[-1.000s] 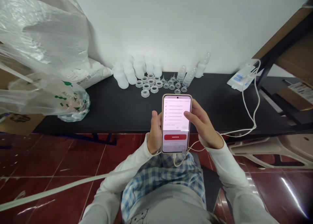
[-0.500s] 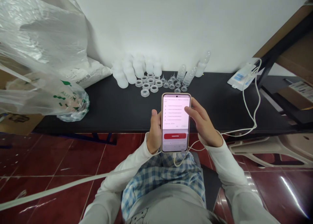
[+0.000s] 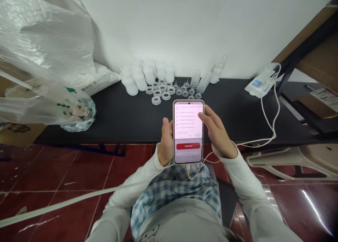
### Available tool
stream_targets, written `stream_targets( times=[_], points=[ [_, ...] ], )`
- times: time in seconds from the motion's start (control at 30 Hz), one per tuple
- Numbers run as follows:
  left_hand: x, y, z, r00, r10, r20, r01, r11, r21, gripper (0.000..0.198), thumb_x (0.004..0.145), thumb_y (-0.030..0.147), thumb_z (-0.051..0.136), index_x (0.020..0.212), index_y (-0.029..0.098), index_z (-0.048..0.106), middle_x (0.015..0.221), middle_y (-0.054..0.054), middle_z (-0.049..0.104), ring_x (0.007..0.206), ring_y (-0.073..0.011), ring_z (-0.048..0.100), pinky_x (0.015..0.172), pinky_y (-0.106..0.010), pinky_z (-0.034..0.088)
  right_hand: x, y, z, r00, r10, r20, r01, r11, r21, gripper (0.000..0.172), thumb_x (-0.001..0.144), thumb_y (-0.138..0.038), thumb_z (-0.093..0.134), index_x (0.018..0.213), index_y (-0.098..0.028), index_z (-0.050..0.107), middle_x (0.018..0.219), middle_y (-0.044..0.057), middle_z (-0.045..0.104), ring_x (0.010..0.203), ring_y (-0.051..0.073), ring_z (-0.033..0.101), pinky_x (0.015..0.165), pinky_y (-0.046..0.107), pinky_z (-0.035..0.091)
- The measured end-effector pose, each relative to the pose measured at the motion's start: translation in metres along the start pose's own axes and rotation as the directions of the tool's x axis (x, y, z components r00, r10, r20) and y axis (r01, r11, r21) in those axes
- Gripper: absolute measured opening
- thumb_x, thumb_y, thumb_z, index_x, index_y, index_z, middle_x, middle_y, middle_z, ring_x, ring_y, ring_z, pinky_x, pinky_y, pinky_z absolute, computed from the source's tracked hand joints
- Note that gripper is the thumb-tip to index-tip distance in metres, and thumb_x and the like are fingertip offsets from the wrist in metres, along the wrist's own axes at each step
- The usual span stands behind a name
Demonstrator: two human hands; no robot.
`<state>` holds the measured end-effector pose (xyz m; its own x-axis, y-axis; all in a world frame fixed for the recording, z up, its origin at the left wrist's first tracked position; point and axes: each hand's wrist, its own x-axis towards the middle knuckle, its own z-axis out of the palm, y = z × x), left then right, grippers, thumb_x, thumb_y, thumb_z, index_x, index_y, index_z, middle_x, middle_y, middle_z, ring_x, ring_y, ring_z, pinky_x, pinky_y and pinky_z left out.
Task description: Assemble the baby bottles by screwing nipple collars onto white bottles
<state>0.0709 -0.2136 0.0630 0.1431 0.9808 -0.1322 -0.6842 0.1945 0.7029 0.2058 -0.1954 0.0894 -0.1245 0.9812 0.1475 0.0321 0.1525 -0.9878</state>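
A lit smartphone (image 3: 188,131) stands upright over my lap, its screen showing a list of text lines and a red button. My left hand (image 3: 166,141) grips its left edge, thumb raised alongside and the other fingers hidden behind it. Around the right edge is my right hand (image 3: 218,129), one digit over the upper right of the screen. A white charging cable (image 3: 188,171) runs from the phone's bottom. Beyond it on the black table (image 3: 126,117) are several white baby bottles (image 3: 129,83), screw rings (image 3: 157,93), clear nipples (image 3: 185,93) and stacked clear caps (image 3: 204,82).
One bottle with a clear cap (image 3: 218,70) stands by the wall. Plastic bags (image 3: 76,108) crowd the table's left end. At right lie a white power strip (image 3: 261,83) with looping cable, a shelf with cardboard boxes (image 3: 319,104), and a beige plastic stool (image 3: 293,161) below.
The phone and both hands have shifted very slightly left in view. The grip on the phone and the items on the table look the same.
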Motion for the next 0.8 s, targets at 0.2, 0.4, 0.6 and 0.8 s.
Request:
stream_targets(
  times=[0.2, 0.4, 0.6, 0.8],
  points=[
    [0.000, -0.001, -0.001, 1.000, 0.000, -0.003, 0.000, 1.000, 0.002, 0.065, 0.098, 0.069, 0.037, 0.104, 0.017, 0.075, 0.104, -0.010, 0.080, 0.113, -0.0309, 0.073, 0.093, -0.041, 0.060, -0.002, 0.003, -0.008, 0.991, 0.017, 0.130, -0.019, 1.000, 0.017, 0.039, 0.094, -0.059, 0.059, 0.119, -0.030, 0.059, 0.121, 0.003, 0.072, 0.117, 0.025, 0.067, 0.092, 0.040, 0.060],
    [0.000, -0.001, -0.002, 1.000, 0.010, 0.021, -0.010, 1.000, 0.013, 0.066, 0.098, 0.070, 0.036, 0.101, 0.017, 0.075, 0.103, -0.011, 0.080, 0.114, -0.0312, 0.072, 0.093, -0.042, 0.060, -0.003, 0.004, -0.011, 0.981, 0.037, 0.188, -0.048, 0.997, 0.057, 0.045, 0.087, -0.055, 0.071, 0.120, -0.030, 0.055, 0.121, 0.003, 0.072, 0.115, 0.026, 0.069, 0.091, 0.043, 0.061],
    [-0.001, 0.001, 0.001, 1.000, 0.021, 0.009, -0.021, 1.000, 0.013, 0.065, 0.098, 0.069, 0.038, 0.104, 0.016, 0.075, 0.107, -0.011, 0.080, 0.116, -0.0309, 0.072, 0.094, -0.040, 0.059, -0.001, 0.002, -0.006, 0.996, 0.030, 0.083, -0.035, 0.998, 0.054, 0.032, 0.093, -0.050, 0.061, 0.119, -0.030, 0.060, 0.122, 0.002, 0.072, 0.123, 0.026, 0.065, 0.097, 0.045, 0.059],
    [-0.001, 0.000, 0.000, 1.000, 0.014, 0.017, -0.014, 1.000, -0.002, 0.065, 0.097, 0.070, 0.040, 0.107, 0.017, 0.074, 0.107, -0.010, 0.080, 0.118, -0.0311, 0.071, 0.094, -0.040, 0.060, -0.002, 0.004, -0.005, 0.996, 0.024, 0.089, -0.029, 0.998, 0.052, 0.039, 0.093, -0.055, 0.061, 0.121, -0.029, 0.059, 0.113, 0.004, 0.074, 0.111, 0.025, 0.071, 0.089, 0.040, 0.062]
  ],
)
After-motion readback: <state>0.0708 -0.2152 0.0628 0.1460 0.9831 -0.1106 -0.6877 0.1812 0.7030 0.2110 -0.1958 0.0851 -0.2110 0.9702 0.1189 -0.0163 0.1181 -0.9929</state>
